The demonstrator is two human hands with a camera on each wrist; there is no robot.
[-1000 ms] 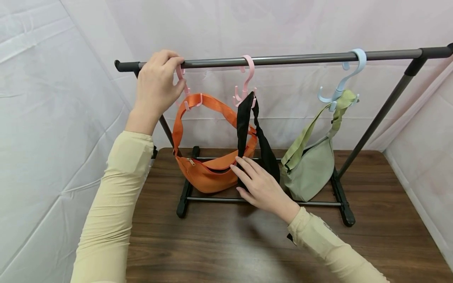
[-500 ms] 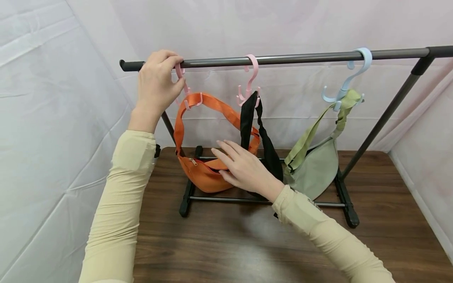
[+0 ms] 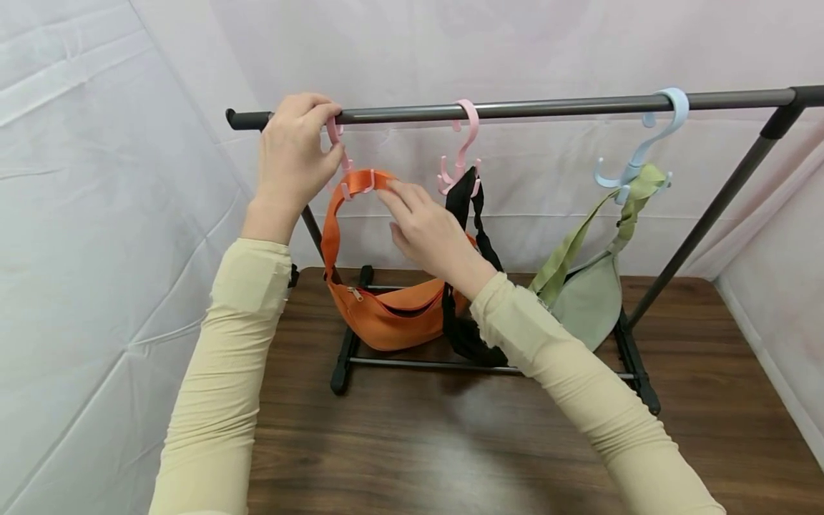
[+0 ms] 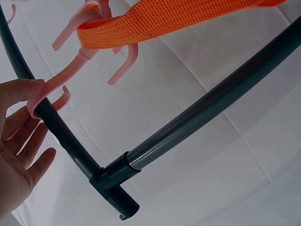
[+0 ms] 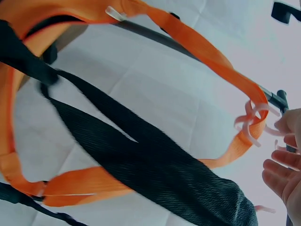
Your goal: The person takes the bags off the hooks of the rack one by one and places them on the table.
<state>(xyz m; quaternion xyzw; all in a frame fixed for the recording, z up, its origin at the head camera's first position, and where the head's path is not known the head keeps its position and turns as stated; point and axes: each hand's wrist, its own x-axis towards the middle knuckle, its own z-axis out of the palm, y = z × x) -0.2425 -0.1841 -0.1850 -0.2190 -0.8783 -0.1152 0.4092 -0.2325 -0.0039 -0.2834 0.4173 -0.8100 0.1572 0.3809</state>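
My left hand point(image 3: 292, 157) is at the left end of the dark rail point(image 3: 399, 113), thumb and fingers pinching a pink hook point(image 4: 63, 76) where it loops over the bar. From the hook's lower prongs hangs an orange crescent-shaped bag point(image 3: 386, 320) with its zip partly undone. Its orange strap point(image 4: 155, 23) runs over the prongs. My right hand point(image 3: 428, 229) is raised beside that strap, fingers extended; the fingertips overlap the strap in the head view, and the thumb is apart. In front of the orange bag's right side hangs a black bag point(image 3: 466, 340), partly hidden by my right forearm.
A second pink hook point(image 3: 465, 143) carries the black bag mid-rail. Farther right, a light blue hook point(image 3: 650, 139) holds a grey-green bag point(image 3: 592, 304). The rack's black feet point(image 3: 341, 365) stand on a brown wooden table point(image 3: 386, 443), with white cloth walls point(image 3: 560, 50) around it.
My right hand has moved up and left from the black bag, across the orange bag, to the top of the orange strap. My left hand keeps its grip on the hook.
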